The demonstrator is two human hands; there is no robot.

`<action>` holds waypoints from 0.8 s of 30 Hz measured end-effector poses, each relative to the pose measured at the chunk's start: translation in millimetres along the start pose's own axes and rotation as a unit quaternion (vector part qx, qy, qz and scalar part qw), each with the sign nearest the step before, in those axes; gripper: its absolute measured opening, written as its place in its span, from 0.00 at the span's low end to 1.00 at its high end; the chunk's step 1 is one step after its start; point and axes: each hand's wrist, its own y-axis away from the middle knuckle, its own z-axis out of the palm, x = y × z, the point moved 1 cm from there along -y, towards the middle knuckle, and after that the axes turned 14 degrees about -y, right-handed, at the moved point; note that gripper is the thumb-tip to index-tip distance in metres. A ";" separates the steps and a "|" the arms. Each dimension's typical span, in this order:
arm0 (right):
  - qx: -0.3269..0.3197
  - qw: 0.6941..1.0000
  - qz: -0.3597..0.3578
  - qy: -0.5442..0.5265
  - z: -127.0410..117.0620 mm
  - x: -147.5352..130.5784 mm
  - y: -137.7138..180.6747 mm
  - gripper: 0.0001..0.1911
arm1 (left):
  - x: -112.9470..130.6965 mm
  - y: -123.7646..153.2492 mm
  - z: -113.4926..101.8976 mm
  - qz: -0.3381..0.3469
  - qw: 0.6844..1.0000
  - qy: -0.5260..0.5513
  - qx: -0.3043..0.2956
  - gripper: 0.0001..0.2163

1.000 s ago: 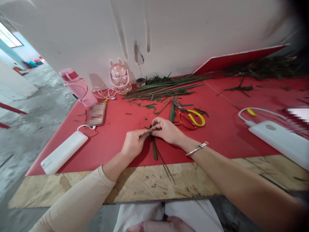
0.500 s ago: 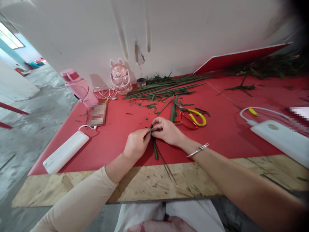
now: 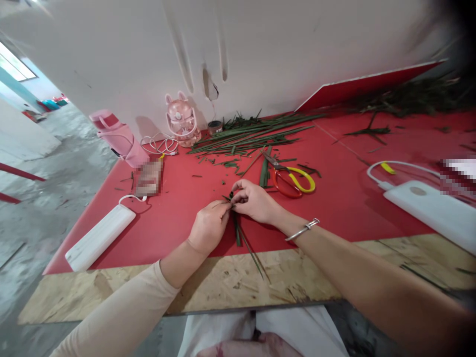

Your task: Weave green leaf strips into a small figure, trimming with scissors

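Observation:
My left hand (image 3: 208, 225) and my right hand (image 3: 255, 202) meet over the red table cover, fingertips pinched together on a small bundle of green leaf strips (image 3: 238, 232). A dark green knob of folded leaf pokes up between the fingers, and longer strips hang down toward the table's front edge. Just beyond my right hand lie scissors (image 3: 289, 178) with one red and one yellow handle, beside a wide leaf piece (image 3: 264, 171). The exact folds of leaf under my fingertips are hidden.
Long green leaf strips (image 3: 253, 133) lie along the wall, with scraps in front. At back left stand a pink bottle (image 3: 119, 139) and a clear pink jug (image 3: 181, 121). White power banks (image 3: 100, 240) with cables lie left and right. Bare chipboard (image 3: 260, 277) forms the front edge.
The view has shifted slightly. Both hands keep their pinch on the leaf strips, with only a small change in the fingers.

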 end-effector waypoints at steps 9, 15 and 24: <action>-0.005 1.000 -0.012 -0.015 -2.6 3.4 1.4 0.21 | -3.6 -2.4 -0.8 -0.084 0.993 0.083 0.001 0.08; 0.024 0.992 -0.092 0.079 2.8 4.8 12.3 0.22 | -3.0 -3.0 0.1 -0.145 0.986 0.081 -0.009 0.07; 0.005 0.917 -0.188 0.351 8.6 -2.5 20.2 0.05 | -2.5 -1.7 0.4 -0.154 0.983 0.098 -0.003 0.06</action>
